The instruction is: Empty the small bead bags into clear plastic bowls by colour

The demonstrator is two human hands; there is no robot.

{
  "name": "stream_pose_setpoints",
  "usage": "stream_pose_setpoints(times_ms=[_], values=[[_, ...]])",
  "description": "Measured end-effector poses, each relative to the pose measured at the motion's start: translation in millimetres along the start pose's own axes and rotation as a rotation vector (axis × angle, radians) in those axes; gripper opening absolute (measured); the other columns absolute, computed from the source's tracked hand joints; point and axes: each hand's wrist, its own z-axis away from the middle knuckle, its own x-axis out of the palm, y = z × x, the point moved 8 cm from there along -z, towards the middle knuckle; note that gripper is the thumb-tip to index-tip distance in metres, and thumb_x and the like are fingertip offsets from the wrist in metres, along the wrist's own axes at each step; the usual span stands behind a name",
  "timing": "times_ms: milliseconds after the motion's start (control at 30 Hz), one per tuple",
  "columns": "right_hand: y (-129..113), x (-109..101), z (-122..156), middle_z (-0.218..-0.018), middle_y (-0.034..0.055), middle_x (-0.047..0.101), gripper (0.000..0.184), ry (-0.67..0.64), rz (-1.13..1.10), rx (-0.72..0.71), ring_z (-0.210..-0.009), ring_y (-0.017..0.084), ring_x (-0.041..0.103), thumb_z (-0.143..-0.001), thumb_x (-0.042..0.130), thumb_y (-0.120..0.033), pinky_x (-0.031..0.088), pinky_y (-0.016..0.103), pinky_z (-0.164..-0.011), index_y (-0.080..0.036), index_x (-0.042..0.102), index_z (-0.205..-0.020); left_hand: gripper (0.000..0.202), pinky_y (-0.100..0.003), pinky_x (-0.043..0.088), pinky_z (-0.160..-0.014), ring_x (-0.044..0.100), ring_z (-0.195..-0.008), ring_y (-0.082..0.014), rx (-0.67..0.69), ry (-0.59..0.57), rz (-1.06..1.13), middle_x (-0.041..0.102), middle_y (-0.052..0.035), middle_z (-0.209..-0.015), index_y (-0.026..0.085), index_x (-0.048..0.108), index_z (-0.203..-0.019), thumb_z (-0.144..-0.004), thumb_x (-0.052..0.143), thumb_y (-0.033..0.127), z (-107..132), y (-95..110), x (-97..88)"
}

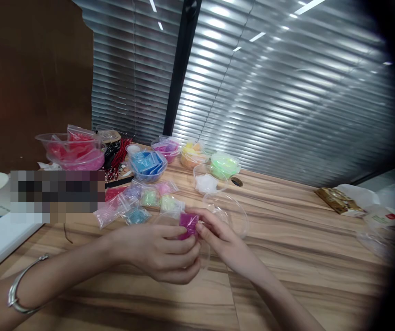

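A: Position of the magenta bag [188,224]?

B: It is sitting above the wooden table [287,257], between both hands. The left hand [163,253] is pinching it from below and the right hand [218,234] is gripping its right edge, hands touching.

A: Appearance?

B: Small, clear plastic, packed with magenta beads. A clear bowl [232,214] is lying just behind.

Soft blur throughout, ceiling-light glare on blinds [287,92], dark right-edge vignette
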Motion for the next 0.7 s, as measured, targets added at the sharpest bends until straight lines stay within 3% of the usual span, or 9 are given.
stream_pose_setpoints(times_ms=[100,267,400,533,700], values=[[-6,-4,-1,-0.131,0.0049,0.060,0.028,0.023,0.036,-0.030,-0.126,0.019,0.054,-0.102,0.046,-0.031,0.044,0.037,-0.107,-0.026,0.056,-0.128,0.026,-0.031,0.057,-0.100,0.064,-0.112,-0.0214,-0.005,0.025,0.034,0.068,-0.0051,-0.120,0.020,0.065,-0.117,-0.094,0.056,0.014,3,-3,-4.2],[-3,-4,1,-0.135,0.0055,0.059,0.028,-0.012,0.040,0.000,-0.126,0.020,0.055,-0.100,0.049,-0.028,0.048,0.037,-0.104,-0.026,0.057,-0.127,0.019,-0.032,0.058,-0.094,0.067,-0.106,-0.0217,-0.059,0.147,0.065,0.072,-0.0078,-0.113,0.016,0.068,-0.109,-0.094,0.056,0.017,12,-14,-21.4],[-6,-2,5,-0.131,0.0058,0.060,0.026,-0.037,0.051,-0.008,-0.121,0.020,0.057,-0.098,0.054,-0.027,0.047,0.038,-0.105,-0.026,0.058,-0.124,0.019,-0.036,0.056,-0.083,0.067,-0.098,-0.0233,-0.410,0.133,0.139,0.072,-0.0120,-0.106,0.011,0.061,-0.113,-0.097,0.051,0.011,24,-48,-17.3],[-15,-1,7,-0.131,0.0043,0.057,0.023,-0.071,0.005,-0.038,-0.123,0.018,0.056,-0.099,0.052,-0.022,0.045,0.035,-0.107,-0.027,0.057,-0.121,0.020,-0.028,0.050,-0.080,0.065,-0.089,-0.0167,-0.714,0.084,0.446,0.070,-0.0067,-0.098,0.015,0.064,-0.109,-0.101,0.046,0.017,36,-73,3.6],[-16,-4,9,-0.135,0.0039,0.053,0.024,-0.076,-0.034,-0.087,-0.130,0.018,0.050,-0.101,0.046,-0.018,0.043,0.032,-0.108,-0.030,0.055,-0.120,0.018,-0.019,0.047,-0.080,0.067,-0.091,-0.0115,-0.897,0.131,0.848,0.073,-0.0012,-0.101,0.019,0.068,-0.108,-0.099,0.054,0.024,42,-84,17.8]])
